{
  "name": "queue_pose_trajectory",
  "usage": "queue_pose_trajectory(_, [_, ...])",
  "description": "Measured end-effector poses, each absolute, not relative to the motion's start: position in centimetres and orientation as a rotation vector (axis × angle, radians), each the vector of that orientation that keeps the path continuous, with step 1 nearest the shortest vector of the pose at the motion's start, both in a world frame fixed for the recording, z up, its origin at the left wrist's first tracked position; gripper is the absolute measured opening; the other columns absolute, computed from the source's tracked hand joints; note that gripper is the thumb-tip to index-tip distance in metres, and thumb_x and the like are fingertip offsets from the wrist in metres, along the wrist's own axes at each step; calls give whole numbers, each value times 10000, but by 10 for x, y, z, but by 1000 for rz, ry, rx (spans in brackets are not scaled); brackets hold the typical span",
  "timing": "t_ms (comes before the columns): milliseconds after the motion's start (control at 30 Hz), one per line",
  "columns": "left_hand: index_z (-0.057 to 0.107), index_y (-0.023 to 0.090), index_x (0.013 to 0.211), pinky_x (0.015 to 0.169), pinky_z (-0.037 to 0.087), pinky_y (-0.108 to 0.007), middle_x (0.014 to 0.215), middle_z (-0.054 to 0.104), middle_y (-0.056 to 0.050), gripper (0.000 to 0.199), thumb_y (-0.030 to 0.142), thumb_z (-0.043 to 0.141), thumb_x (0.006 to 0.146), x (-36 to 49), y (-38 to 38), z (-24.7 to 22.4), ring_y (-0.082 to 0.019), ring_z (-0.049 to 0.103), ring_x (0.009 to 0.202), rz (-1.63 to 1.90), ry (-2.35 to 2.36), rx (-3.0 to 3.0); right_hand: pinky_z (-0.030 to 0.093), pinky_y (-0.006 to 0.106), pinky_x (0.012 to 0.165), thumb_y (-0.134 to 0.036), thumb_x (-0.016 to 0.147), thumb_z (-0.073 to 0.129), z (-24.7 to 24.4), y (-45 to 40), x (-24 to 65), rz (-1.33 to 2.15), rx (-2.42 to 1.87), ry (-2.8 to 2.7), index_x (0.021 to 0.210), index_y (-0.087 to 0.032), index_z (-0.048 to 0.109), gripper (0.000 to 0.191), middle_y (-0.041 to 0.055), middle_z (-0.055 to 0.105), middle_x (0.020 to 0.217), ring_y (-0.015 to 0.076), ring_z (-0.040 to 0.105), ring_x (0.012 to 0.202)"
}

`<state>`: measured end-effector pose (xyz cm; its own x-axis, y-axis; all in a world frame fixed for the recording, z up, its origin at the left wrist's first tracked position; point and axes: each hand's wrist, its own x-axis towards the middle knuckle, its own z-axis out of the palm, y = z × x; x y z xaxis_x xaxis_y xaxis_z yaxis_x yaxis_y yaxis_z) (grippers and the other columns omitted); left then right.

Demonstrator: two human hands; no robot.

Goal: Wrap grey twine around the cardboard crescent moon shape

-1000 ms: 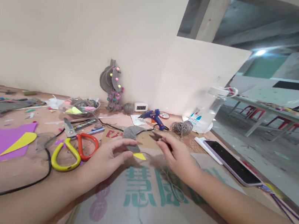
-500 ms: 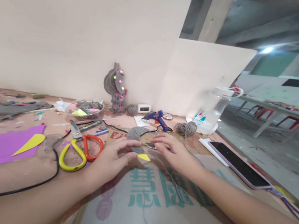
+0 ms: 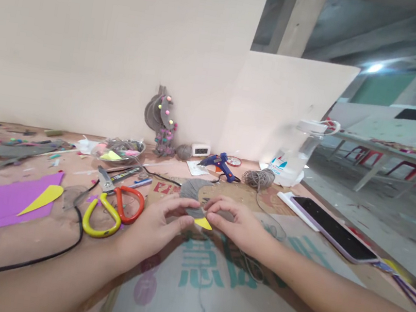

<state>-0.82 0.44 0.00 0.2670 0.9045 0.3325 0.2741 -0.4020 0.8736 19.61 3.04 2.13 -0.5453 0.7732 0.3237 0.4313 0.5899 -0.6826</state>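
A curved, crescent-like piece wrapped in grey yarn (image 3: 189,188) lies in front of me, with a bare yellow tip (image 3: 203,223) at its near end. My left hand (image 3: 162,222) grips its lower part between thumb and fingers. At its right edge, my right hand (image 3: 234,225) is closed in a pinch, seemingly on the grey yarn (image 3: 251,269), which loops out below that hand; the strand at the fingertips is hidden. Something dark lies under the right fingers, too covered to name. Scissors (image 3: 103,216) with a yellow and a red handle rest left of my left hand.
Behind the hands are a blue glue gun (image 3: 222,166), a yarn ball (image 3: 259,178) and a small white clock (image 3: 201,150). A phone (image 3: 333,229) and a water bottle (image 3: 294,156) stand right. Purple sheets (image 3: 1,203) and a black cord (image 3: 19,267) lie left.
My right hand has moved left and down to the edge of the wrapped piece, and its fingers have drawn together. The piece has shifted slightly right in my left hand.
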Motion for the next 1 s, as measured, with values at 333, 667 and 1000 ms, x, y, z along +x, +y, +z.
queue_pose_trajectory(333, [632,234,1042,847,440,-300,1028,652,-36,247,302,495,848,-10,3,6,-181,585,951,1173,1051,1933,378,316,897,-343,904,405,17,34,199,693,-985,-2287,858,-201,658,294,39,608,1054,178,547,999])
queue_pose_trajectory(667, [639,226,1005,877,412,-271,1016,657,-25,243,285,441,878,-10,-1,11,-167,561,1000,1158,1062,1954,401,319,886,-379,903,389,24,35,196,698,-1023,-2168,943,-202,668,333,48,652,1010,189,573,979])
queue_pose_trajectory(1000, [580,236,1066,783,462,-272,1019,624,-32,239,265,481,850,-7,1,2,-170,577,917,1103,1004,1857,430,258,742,-355,836,500,28,27,191,966,-1069,-2164,821,-163,650,244,18,648,815,157,583,792])
